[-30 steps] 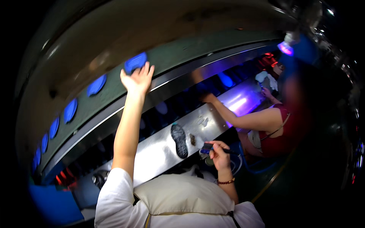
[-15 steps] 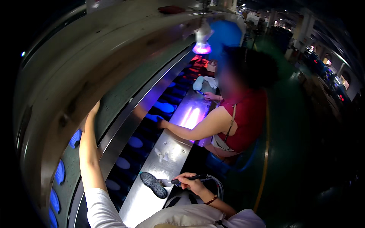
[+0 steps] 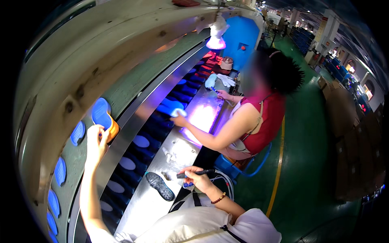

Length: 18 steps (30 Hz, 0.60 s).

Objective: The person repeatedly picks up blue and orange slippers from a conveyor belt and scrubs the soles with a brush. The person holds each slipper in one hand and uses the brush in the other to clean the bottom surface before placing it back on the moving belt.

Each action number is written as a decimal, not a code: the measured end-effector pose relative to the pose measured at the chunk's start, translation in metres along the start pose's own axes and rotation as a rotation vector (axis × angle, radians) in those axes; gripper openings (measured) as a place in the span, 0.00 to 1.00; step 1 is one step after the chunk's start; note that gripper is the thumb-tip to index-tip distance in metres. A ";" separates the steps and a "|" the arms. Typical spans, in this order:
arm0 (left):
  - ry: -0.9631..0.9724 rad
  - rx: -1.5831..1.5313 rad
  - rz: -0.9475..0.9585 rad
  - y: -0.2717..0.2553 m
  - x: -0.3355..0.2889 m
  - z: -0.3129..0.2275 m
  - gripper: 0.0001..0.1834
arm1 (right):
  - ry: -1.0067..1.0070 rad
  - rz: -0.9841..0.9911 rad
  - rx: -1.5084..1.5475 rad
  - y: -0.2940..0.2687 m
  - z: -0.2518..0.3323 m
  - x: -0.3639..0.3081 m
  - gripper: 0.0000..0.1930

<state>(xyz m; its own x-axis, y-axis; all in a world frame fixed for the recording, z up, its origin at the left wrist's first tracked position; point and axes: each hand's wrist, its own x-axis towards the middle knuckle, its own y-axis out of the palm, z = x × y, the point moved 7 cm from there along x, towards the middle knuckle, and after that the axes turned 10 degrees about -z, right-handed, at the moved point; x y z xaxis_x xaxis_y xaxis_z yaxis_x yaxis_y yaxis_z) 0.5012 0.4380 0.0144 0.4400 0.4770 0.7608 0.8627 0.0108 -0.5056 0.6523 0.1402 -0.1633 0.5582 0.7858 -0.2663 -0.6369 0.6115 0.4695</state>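
Observation:
My left hand [image 3: 97,143], over the far conveyor, has its fingers closed on the near end of a shoe sole [image 3: 101,112], blue on its upper face with an orange side. The other end of the sole points away from me. Above the metal worktop, my right hand [image 3: 197,179] grips a black pen-shaped tool [image 3: 210,172]; pale tubes or cables trail beyond it. A dark, textured shoe sole [image 3: 160,187] lies on the metal worktop [image 3: 142,206] just left of that hand.
Several blue soles [image 3: 60,172] ride on the green conveyor belt [image 3: 125,91] under a pale hood. Dark shoes with pale soles line the channel beside a steel rail [image 3: 133,113]. A co-worker in red [image 3: 259,121] sits ahead, reaching to the line beneath a bright lamp [image 3: 216,42].
My left hand, hidden under the hood before, has drawn back toward me and shows the blue and orange sole in its fingers. My right hand keeps its tool, with little movement.

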 end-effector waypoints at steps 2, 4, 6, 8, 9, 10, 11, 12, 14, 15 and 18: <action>-0.135 -0.133 -0.299 -0.042 -0.050 0.020 0.07 | -0.032 0.034 0.032 0.020 0.008 0.000 0.10; -0.495 -0.664 -0.841 -0.062 -0.106 -0.003 0.14 | 0.001 0.044 -0.012 0.028 0.009 0.002 0.11; -0.593 -0.845 -1.072 -0.064 -0.138 -0.019 0.19 | -0.094 0.117 -0.033 0.050 0.024 0.000 0.12; -0.829 -1.181 -0.693 -0.033 -0.134 -0.029 0.22 | -0.113 0.126 -0.037 0.055 0.033 0.001 0.13; -1.037 -1.288 -0.524 -0.021 -0.143 -0.026 0.24 | -0.102 0.118 -0.039 0.056 0.039 -0.001 0.13; -1.230 -1.383 -0.342 -0.013 -0.154 -0.028 0.27 | -0.093 0.117 -0.032 0.061 0.046 -0.003 0.13; -1.112 -1.393 -0.270 -0.021 -0.153 -0.035 0.29 | -0.123 0.141 0.022 0.063 0.050 -0.004 0.13; -1.048 -1.398 -0.160 -0.025 -0.167 -0.033 0.31 | -0.101 0.152 0.055 0.063 0.050 -0.008 0.12; -1.048 -1.584 -0.159 -0.042 -0.193 -0.042 0.38 | -0.105 0.254 0.133 0.081 0.053 -0.016 0.12; -1.083 -1.758 -0.137 -0.033 -0.215 -0.040 0.46 | -0.089 0.275 0.134 0.087 0.050 -0.017 0.12; -1.256 -2.025 0.212 -0.014 -0.237 -0.072 0.48 | -0.053 0.332 0.099 0.106 0.042 -0.021 0.12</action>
<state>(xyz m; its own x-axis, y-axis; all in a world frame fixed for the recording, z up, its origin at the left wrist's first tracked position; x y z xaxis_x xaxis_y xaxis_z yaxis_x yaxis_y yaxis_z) 0.4026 0.2617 -0.1291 0.8831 0.4523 -0.1249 0.2564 -0.2421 0.9357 0.5953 0.1851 -0.0731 0.3576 0.9329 -0.0428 -0.7352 0.3095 0.6031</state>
